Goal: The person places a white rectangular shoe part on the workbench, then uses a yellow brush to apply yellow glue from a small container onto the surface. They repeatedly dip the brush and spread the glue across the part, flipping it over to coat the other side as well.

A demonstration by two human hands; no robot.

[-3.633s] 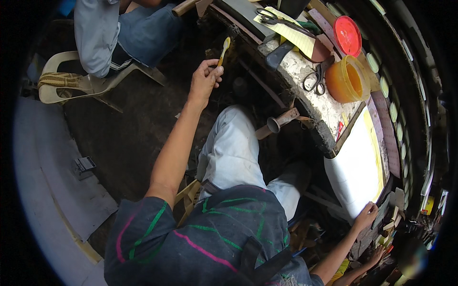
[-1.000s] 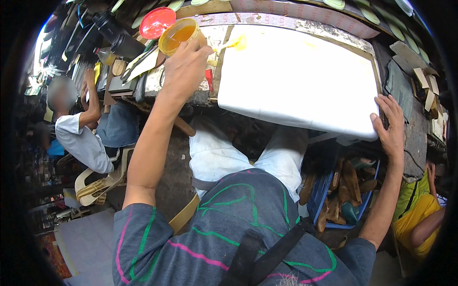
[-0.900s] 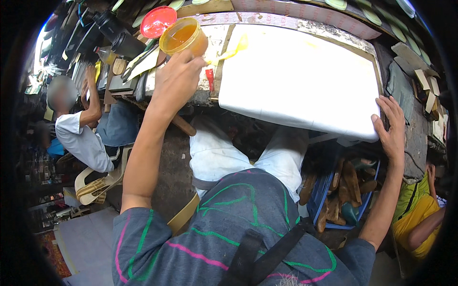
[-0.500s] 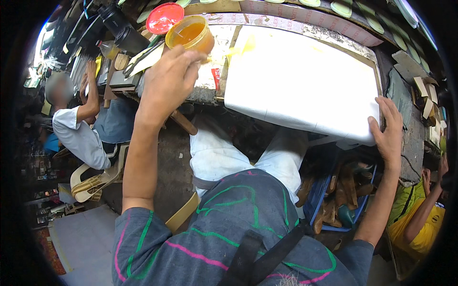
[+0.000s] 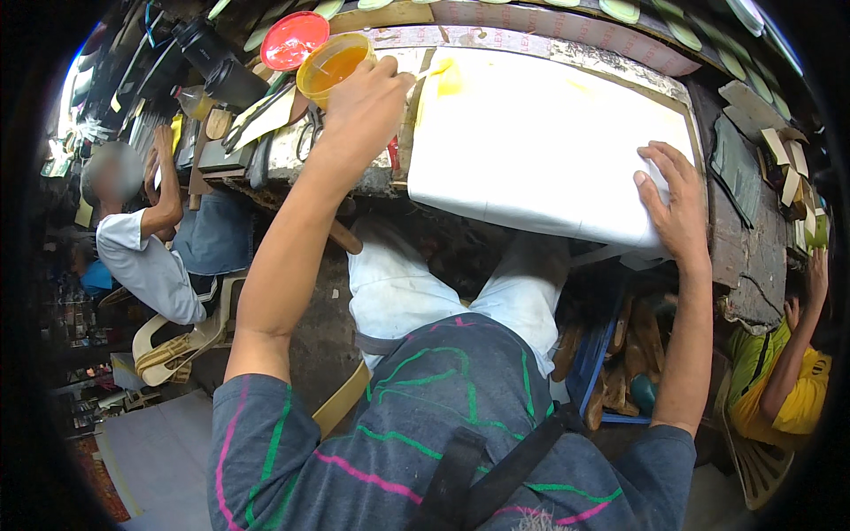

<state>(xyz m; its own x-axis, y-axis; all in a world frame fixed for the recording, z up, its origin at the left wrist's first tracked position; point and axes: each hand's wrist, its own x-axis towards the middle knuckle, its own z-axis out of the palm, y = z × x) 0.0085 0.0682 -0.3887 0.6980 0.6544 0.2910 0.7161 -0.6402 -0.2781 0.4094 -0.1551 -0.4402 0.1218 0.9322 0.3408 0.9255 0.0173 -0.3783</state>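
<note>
A large white sheet [image 5: 540, 150] lies over the bench in front of me and bends down over its near edge. Yellow smears [image 5: 449, 78] mark its far left corner. My left hand [image 5: 365, 111] is closed, held up beside a yellow tub [image 5: 312, 81] of orange-yellow liquid. A small pale tip shows past its fingers near the smeared corner; what it grips is mostly hidden. On the sheet's right side, my right hand [image 5: 677, 199] rests with its fingers apart.
A red lid [image 5: 295, 41] lies behind the tub. Scissors [image 5: 308, 133] and dark bottles [image 5: 208, 53] are on the left. Below the bench at right, a blue crate [image 5: 584, 380] holds wooden shoe lasts [image 5: 636, 363]. People sit at work on both sides.
My left hand has moved right and farther away, from in front of the tub toward the sheet's smeared corner. My right hand has slid inward from the sheet's right edge onto its surface.
</note>
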